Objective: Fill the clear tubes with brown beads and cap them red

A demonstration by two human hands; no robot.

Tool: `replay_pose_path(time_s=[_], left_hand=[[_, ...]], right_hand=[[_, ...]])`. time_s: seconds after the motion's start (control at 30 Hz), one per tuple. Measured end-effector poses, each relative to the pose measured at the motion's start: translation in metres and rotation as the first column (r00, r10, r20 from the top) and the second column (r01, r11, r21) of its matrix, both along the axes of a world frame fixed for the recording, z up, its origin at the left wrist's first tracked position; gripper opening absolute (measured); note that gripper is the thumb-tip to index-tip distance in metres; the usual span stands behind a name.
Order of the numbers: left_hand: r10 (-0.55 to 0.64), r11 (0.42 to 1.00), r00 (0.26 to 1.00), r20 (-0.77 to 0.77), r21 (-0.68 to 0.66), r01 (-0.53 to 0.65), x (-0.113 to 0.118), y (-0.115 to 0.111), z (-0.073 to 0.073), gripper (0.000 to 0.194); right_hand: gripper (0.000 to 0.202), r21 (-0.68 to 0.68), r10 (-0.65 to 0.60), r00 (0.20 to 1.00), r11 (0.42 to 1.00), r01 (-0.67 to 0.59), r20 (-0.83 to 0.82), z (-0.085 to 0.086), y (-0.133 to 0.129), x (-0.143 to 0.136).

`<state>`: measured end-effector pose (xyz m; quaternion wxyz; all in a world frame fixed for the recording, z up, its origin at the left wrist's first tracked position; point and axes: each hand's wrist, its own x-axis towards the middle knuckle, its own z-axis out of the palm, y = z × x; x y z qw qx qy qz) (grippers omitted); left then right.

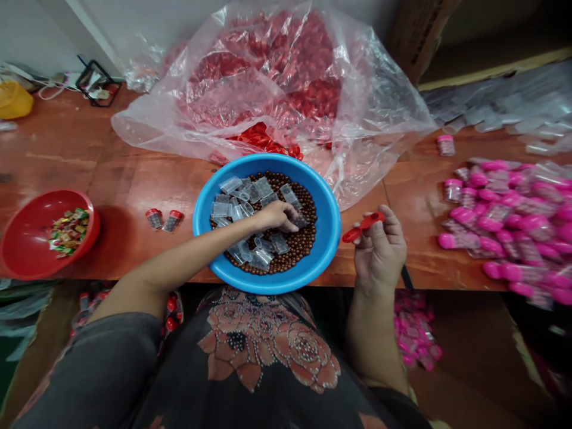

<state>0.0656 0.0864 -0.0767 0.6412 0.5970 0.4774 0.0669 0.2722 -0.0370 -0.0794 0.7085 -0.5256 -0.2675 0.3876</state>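
A blue basin (333, 229) stands before me, with brown round beads (306, 196) and several clear plastic tubes (221, 208) in it. My left hand (277, 215) reaches down into the beads, its fingers closed round a clear tube (300, 221) that looks dark inside and is partly hidden. Right of the basin, my right hand (379, 250) is raised, pinching a red plastic cap piece (364, 226) between thumb and fingers. The piece looks like two or more joined round parts. Two small tubes with red caps (172, 220) lie left of the basin.
A red bowl (27, 238) with wrapped sweets (69, 232) sits at the left. Behind the basin spreads a clear bag (156, 128) of red caps (263, 140). Pink-capped tubes (513, 220) are heaped at the right, with clear tubes (522, 113) behind them.
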Motion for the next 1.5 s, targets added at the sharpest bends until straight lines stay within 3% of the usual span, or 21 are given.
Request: replay_pose_path(time_s=[0.1, 0.27, 0.37, 0.57, 0.8, 0.9, 1.0, 1.1, 1.23, 1.4, 1.5], left_hand=[[0.088, 0.983, 0.989, 0.121, -0.173, -0.066, -0.004, -0.006, 0.016, 0.031], [0.123, 0.973, 0.951, 0.284, -0.221, -0.060, -0.024, -0.025, 0.047, 0.034], [0.180, 0.977, 0.905, 0.385, -0.175, -0.119, -0.039, -0.039, 0.056, 0.034], [0.246, 0.969, 0.869, 0.429, -0.103, -0.223, -0.062, -0.064, 0.059, 0.035], [0.276, 0.960, 0.823, 0.497, -0.174, -0.218, -0.079, -0.082, 0.067, 0.040], [0.293, 0.956, 0.797, 0.528, -0.187, -0.228, -0.083, -0.085, 0.068, 0.039], [0.297, 0.954, 0.807, 0.511, -0.128, -0.270, -0.084, -0.087, 0.066, 0.039], [0.296, 0.954, 0.814, 0.500, -0.120, -0.274, -0.083, -0.089, 0.063, 0.042], [0.278, 0.958, 0.828, 0.487, -0.075, -0.277, -0.083, -0.090, 0.064, 0.044], [0.217, 0.950, 0.893, 0.394, 0.126, -0.287, -0.086, -0.090, 0.068, 0.041], [0.244, 0.946, 0.880, 0.408, 0.099, -0.308, -0.087, -0.091, 0.070, 0.043]], right_hand=[[0.037, 0.047, 0.033, 0.993, 0.999, -0.028, -0.118, 0.008, 0.003, -0.003], [0.025, 0.081, 0.128, 0.968, 0.990, -0.113, -0.216, 0.024, 0.011, -0.024], [0.023, 0.091, 0.234, 0.950, 0.971, -0.219, -0.209, 0.029, 0.014, -0.040], [0.029, 0.085, 0.363, 0.930, 0.930, -0.357, -0.062, 0.033, 0.014, -0.067], [0.017, 0.054, 0.157, 0.952, 0.983, -0.177, 0.261, 0.042, 0.016, -0.082], [0.014, 0.053, 0.220, 0.956, 0.971, -0.234, 0.195, 0.050, 0.015, -0.089], [0.024, 0.057, 0.356, 0.929, 0.930, -0.363, 0.097, 0.056, 0.012, -0.098], [0.031, 0.080, 0.444, 0.891, 0.889, -0.452, 0.098, 0.057, 0.007, -0.107], [0.035, 0.091, 0.460, 0.867, 0.871, -0.482, 0.192, 0.052, 0.004, -0.111], [0.040, 0.150, 0.449, 0.852, 0.854, -0.498, 0.271, 0.049, 0.004, -0.111], [0.046, 0.196, 0.458, 0.839, 0.830, -0.522, 0.294, 0.049, 0.001, -0.113]])
